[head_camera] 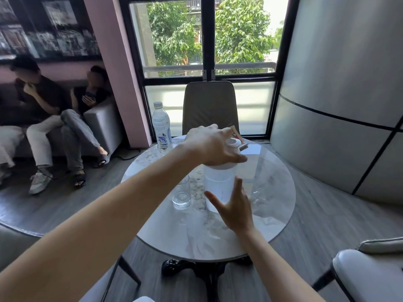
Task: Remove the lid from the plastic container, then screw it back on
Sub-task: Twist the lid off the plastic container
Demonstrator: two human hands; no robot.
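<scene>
Gripping the lid (pixel 229 159) from above with my left hand (pixel 212 144), I hold my right hand (pixel 234 207) open, fingers spread, beside the plastic container (pixel 219 182).

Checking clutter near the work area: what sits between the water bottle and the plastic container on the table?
In the head view, only bare marble tabletop lies between the water bottle and the plastic container; the left forearm crosses above that stretch.

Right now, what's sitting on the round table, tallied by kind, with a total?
Plastic container with lid: 1
Water bottle: 1
Drinking glass: 1
White paper sheet: 1
Small item behind the lid, too hidden to identify: 1
Total: 5
</scene>
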